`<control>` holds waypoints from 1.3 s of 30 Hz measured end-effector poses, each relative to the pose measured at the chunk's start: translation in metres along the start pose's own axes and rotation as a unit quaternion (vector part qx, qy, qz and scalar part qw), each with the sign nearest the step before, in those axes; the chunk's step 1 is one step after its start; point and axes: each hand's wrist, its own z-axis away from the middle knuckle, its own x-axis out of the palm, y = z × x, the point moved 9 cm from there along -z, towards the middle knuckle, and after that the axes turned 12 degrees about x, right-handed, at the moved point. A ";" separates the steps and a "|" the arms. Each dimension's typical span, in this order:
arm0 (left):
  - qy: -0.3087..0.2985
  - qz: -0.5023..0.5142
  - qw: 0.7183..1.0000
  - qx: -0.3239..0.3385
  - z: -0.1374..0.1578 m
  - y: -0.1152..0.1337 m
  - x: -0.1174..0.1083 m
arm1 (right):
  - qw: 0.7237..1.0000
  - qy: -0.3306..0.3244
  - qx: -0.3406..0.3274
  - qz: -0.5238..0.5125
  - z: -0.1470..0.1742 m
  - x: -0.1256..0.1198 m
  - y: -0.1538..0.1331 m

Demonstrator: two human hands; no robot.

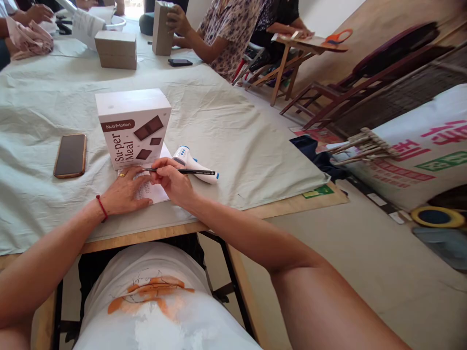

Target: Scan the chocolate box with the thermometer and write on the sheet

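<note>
A black pencil (pixel 197 171) is gripped between the fingers of my right hand (pixel 173 181), its tip pointing left toward the foot of an upright box. That white and brown box (pixel 127 131) reads "NutriMotion Su-per Meal". My left hand (pixel 126 192) lies flat with fingers spread on a white printed sheet (pixel 158 193), just in front of the box. The sheet is partly covered by both hands and the box. Behind my right hand rests a white handheld device with blue trim (pixel 186 156), which looks like an infrared thermometer.
A phone (pixel 70 155) lies left of the box on the cloth-covered table (pixel 233 146). Farther back are a cardboard box (pixel 116 51), another phone (pixel 180 62) and a person holding an upright carton (pixel 162 29). Orange-handled scissors (pixel 339 37) lie on a small wooden table at right.
</note>
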 end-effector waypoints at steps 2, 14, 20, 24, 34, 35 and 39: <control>-0.005 0.007 1.000 -0.009 0.000 -0.002 0.002 | 0.999 0.024 0.028 0.010 -0.001 -0.012 0.013; 0.001 0.019 0.999 -0.038 0.001 -0.010 0.003 | 0.975 0.102 0.005 0.197 0.024 -0.032 0.013; -0.017 0.032 0.999 -0.040 0.001 -0.013 0.000 | 0.975 0.096 -0.001 0.201 0.026 -0.025 0.016; -0.014 0.046 0.998 -0.032 0.002 -0.014 0.001 | 0.977 0.080 -0.001 0.199 0.027 -0.022 0.020; -0.019 0.052 0.998 -0.030 0.003 -0.015 0.002 | 0.972 0.063 -0.013 0.228 0.029 -0.016 0.018; -0.022 0.057 0.998 -0.026 0.003 -0.015 0.002 | 0.970 0.063 -0.014 0.234 0.030 -0.015 0.017; -0.028 0.060 0.998 -0.020 0.004 -0.018 0.003 | 0.963 0.059 -0.023 0.261 0.031 -0.014 0.015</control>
